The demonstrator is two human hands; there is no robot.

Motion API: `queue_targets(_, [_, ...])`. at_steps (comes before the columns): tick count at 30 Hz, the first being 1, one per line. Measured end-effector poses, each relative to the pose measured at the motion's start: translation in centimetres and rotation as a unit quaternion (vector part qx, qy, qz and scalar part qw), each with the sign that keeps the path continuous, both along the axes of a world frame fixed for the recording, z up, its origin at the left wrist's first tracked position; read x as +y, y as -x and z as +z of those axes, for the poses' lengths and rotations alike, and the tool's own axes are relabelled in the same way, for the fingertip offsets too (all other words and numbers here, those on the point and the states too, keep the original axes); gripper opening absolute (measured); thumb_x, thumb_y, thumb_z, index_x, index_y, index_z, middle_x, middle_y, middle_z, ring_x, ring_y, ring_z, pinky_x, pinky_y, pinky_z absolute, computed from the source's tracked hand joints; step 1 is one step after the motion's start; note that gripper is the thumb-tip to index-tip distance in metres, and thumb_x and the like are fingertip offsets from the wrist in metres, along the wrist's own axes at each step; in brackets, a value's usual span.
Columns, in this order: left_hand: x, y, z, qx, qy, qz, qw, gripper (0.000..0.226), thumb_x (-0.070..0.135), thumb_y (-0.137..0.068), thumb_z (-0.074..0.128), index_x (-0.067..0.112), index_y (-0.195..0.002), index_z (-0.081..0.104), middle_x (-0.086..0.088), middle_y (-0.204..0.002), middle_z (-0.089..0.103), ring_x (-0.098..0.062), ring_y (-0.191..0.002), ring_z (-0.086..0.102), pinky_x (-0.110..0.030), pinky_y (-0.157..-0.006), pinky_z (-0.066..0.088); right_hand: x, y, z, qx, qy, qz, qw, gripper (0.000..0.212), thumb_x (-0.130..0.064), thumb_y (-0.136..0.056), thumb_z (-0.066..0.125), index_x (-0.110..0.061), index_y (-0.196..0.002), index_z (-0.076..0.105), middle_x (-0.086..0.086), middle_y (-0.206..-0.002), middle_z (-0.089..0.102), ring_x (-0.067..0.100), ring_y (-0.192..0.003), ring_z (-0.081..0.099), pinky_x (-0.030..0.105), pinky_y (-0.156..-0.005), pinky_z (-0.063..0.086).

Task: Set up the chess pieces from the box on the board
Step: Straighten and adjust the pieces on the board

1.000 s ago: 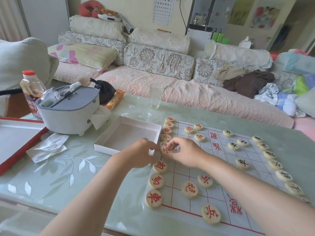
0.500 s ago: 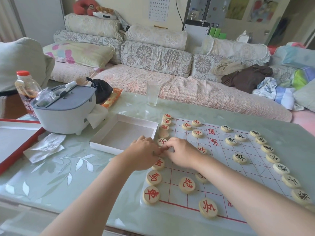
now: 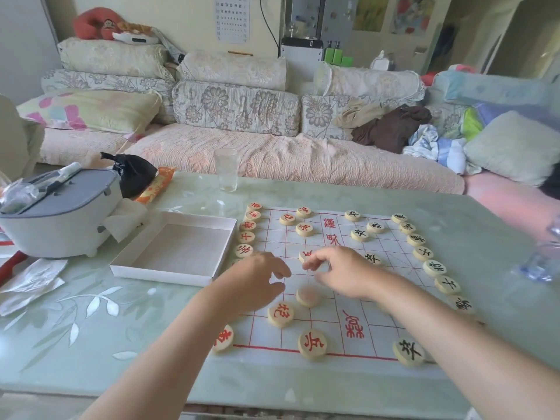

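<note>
A white cloth chess board (image 3: 391, 247) with a red grid lies on the green table. Round wooden pieces with red characters (image 3: 246, 237) line its left edge, and black-character pieces (image 3: 422, 254) line its right edge. More pieces stand inside the grid. The white box (image 3: 175, 247) sits empty, left of the board. My left hand (image 3: 257, 283) hovers over the board's left part with its fingers apart, holding nothing. My right hand (image 3: 339, 274) is over the middle, its thumb and forefinger pinched at the near edge of a red piece (image 3: 306, 255). A blurred piece (image 3: 307, 295) lies between the hands.
A grey lidded appliance (image 3: 60, 219) stands at the table's left with a black bag (image 3: 136, 174) behind it. A drinking glass (image 3: 226, 169) is beyond the board. Crumpled plastic (image 3: 30, 280) lies front left. A clear bottle (image 3: 542, 259) stands at the right edge. A sofa runs behind.
Both hands have left the red pieces in the left column and moved right onto the grid. My left hand has opened. The camera view has shifted to the right.
</note>
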State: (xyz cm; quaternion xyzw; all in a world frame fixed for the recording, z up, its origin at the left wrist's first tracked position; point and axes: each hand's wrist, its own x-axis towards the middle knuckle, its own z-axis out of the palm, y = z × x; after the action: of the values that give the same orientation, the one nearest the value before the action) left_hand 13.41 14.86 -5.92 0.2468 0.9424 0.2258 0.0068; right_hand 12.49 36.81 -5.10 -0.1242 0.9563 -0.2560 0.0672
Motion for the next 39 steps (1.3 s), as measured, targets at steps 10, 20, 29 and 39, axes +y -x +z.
queue_targets(10, [2.0,-1.7,-0.1,-0.060,0.073,0.014,0.995,0.051,0.043,-0.077,0.069,0.033,-0.124,0.052,0.014,-0.117,0.056,-0.007,-0.103,0.047,-0.022,-0.082,0.039,0.0,-1.1,-2.3,0.006,-0.085,0.072,0.994,0.048,-0.033,-0.090,0.060,-0.042,-0.136,0.052,-0.023,-0.121,0.052,0.000,-0.090,0.049,0.019,-0.083,0.039])
queue_targets(20, [0.1,-2.1,-1.1,-0.055,0.099,0.009,0.994,0.057,0.052,-0.068,0.076,0.040,-0.120,0.055,0.019,-0.114,0.052,-0.004,-0.107,0.046,-0.021,-0.089,0.039,0.9,-0.8,-2.6,0.006,-0.113,0.051,0.992,0.058,-0.059,-0.080,0.065,-0.036,-0.133,0.054,-0.010,-0.129,0.050,0.015,-0.118,0.052,0.029,-0.090,0.041])
queue_targets(29, [0.0,-1.8,-1.2,-0.050,0.108,-0.006,0.993,0.053,0.055,-0.070,0.074,0.040,-0.118,0.057,0.022,-0.105,0.053,-0.003,-0.097,0.046,-0.018,-0.077,0.034,0.5,-0.4,-2.8,0.008,-0.105,0.054,0.993,0.047,-0.057,-0.082,0.064,-0.038,-0.124,0.060,-0.012,-0.117,0.052,0.012,-0.109,0.054,0.026,-0.081,0.038])
queue_targets(39, [-0.2,-2.0,-1.3,-0.025,0.123,-0.017,0.992,0.055,0.054,-0.071,0.073,0.040,-0.121,0.056,0.020,-0.111,0.057,-0.007,-0.110,0.048,-0.023,-0.091,0.037,0.5,-3.7,-2.6,0.108,-0.056,0.064,0.990,0.038,-0.044,-0.084,0.062,-0.040,-0.121,0.059,-0.020,-0.108,0.046,0.002,-0.092,0.050,0.022,-0.076,0.038])
